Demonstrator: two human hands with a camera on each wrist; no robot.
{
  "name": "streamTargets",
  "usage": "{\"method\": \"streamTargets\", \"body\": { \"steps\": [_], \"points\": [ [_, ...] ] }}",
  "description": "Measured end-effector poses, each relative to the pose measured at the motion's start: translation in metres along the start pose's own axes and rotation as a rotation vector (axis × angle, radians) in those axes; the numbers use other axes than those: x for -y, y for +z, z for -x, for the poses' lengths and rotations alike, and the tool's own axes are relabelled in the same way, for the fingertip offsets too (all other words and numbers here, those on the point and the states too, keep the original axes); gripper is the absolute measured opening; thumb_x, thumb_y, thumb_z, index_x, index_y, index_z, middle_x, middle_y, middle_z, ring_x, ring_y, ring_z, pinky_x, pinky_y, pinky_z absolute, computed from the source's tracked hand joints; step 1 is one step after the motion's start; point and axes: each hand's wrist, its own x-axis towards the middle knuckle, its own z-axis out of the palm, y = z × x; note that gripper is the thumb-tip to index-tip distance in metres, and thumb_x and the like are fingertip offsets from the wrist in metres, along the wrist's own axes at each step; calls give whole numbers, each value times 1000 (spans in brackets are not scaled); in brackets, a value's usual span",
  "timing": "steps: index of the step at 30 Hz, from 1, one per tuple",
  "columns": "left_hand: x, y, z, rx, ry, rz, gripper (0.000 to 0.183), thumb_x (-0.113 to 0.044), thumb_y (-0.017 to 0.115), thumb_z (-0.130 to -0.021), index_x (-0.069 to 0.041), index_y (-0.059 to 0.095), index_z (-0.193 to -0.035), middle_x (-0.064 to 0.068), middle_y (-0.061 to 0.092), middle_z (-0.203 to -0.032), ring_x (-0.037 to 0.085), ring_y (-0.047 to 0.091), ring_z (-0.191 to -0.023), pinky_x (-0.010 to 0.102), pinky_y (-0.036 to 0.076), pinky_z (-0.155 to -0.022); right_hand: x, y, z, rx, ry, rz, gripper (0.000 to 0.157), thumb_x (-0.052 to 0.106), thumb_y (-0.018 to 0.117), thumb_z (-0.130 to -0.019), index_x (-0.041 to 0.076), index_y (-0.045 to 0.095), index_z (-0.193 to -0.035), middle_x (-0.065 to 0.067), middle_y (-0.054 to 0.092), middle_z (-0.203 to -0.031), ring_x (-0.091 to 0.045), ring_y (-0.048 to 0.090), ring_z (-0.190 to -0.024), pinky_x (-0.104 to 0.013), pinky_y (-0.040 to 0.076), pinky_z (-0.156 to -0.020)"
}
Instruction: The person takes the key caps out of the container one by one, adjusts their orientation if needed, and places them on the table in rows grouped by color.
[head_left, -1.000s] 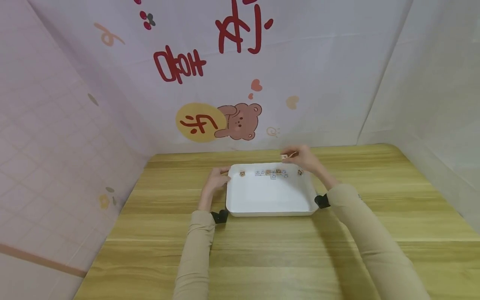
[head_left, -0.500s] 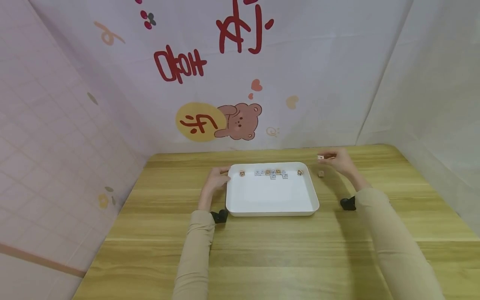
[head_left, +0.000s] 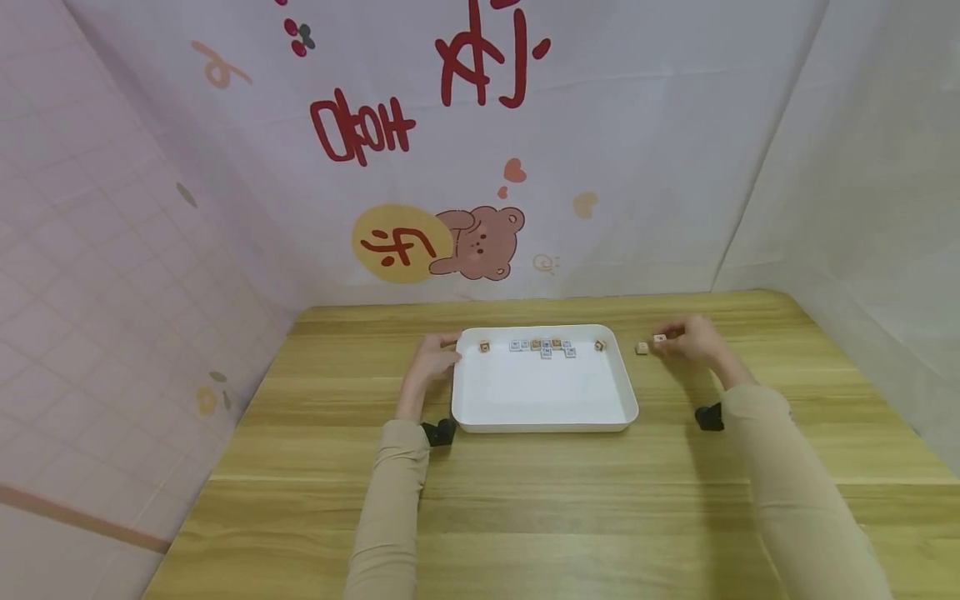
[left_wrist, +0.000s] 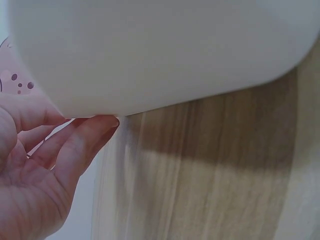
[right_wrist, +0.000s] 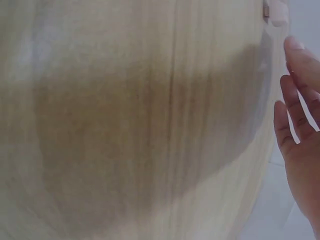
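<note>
The right hand point(head_left: 697, 340) is positioned at a small tile point(head_left: 659, 340) above the tabletop point(head_left: 562, 517). The tile sits at the fingertips, on the left side of the hand; whether the fingers pinch it or merely adjoin it cannot be determined. A second tile point(head_left: 642, 348) lies on the tabletop just left of the first, farther from the fingertips. Both present a pale top face with a small dark mark (too fine to read at this scale).

The left hand point(head_left: 433, 358) is relaxed, its fingers touching the outside of a white tray point(head_left: 546, 392) at the far part of the tray's left side. The tray extends rightward from these fingers and stops short of the right hand. It is shallow, rectangular and round-cornered.

Inside, along the wall farthest from the person, a cluster of tiles point(head_left: 546, 353) combines whitish-grey and orange-brown faces. One orange-brown tile point(head_left: 483, 347) lies apart, nearest the left hand; another point(head_left: 601, 345), set diagonally, lies nearest the right.
</note>
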Motion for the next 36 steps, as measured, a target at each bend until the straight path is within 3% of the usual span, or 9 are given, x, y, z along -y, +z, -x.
{"method": "streamTargets", "body": {
  "steps": [4, 12, 19, 30, 33, 36],
  "points": [
    [0, 1, 1, -6, -2, -3, 53, 5, 52, -85, -2, 49, -137, 18, 54, -136, 21, 60, -84, 29, 50, -69, -4, 4, -1, 32, 12, 10, 34, 21, 72, -83, -2, 69, -108, -23, 68, -104, -31, 58, -95, -39, 45, -80],
    [0, 1, 1, -15, 4, -6, 52, 6, 52, -84, 0, 51, -136, 19, 55, -135, 21, 60, -83, 25, 49, -65, -5, 7, 0, 68, 24, -20, 35, 22, 71, -84, -2, 68, -109, -23, 66, -109, -31, 56, -99, -42, 44, -83],
    [0, 1, 1, -7, 3, -4, 52, 6, 51, -84, 0, 50, -136, 20, 55, -135, 21, 59, -81, 24, 47, -63, -6, 7, 0, 63, 14, -11, 31, 20, 71, -84, 0, 69, -107, -21, 68, -106, -30, 57, -96, -37, 44, -79],
    [1, 1, 0, 1, 0, 9, 54, 8, 51, -83, 1, 49, -137, 22, 55, -134, 23, 60, -79, 21, 44, -57, 9, 0, 1, 78, 13, 4, 40, 23, 59, -92, -4, 60, -122, -29, 61, -119, -44, 55, -108, -54, 44, -90],
    [0, 0, 1, 1, 7, 7, 55, 8, 51, -83, 1, 49, -137, 23, 55, -134, 17, 57, -68, 21, 42, -55, 15, -3, -4, 81, 25, -8, 43, 29, 54, -95, -1, 57, -126, -30, 58, -124, -46, 52, -114, -57, 43, -92],
    [-1, -1, 1, 4, 8, 12, 55, 8, 50, -83, 0, 49, -137, 24, 56, -132, 9, 45, -50, 22, 38, -52, 26, -5, -10, 82, 26, -49, 46, 33, 52, -97, 1, 55, -129, -28, 55, -128, -45, 49, -118, -59, 41, -94]
  ]
}}
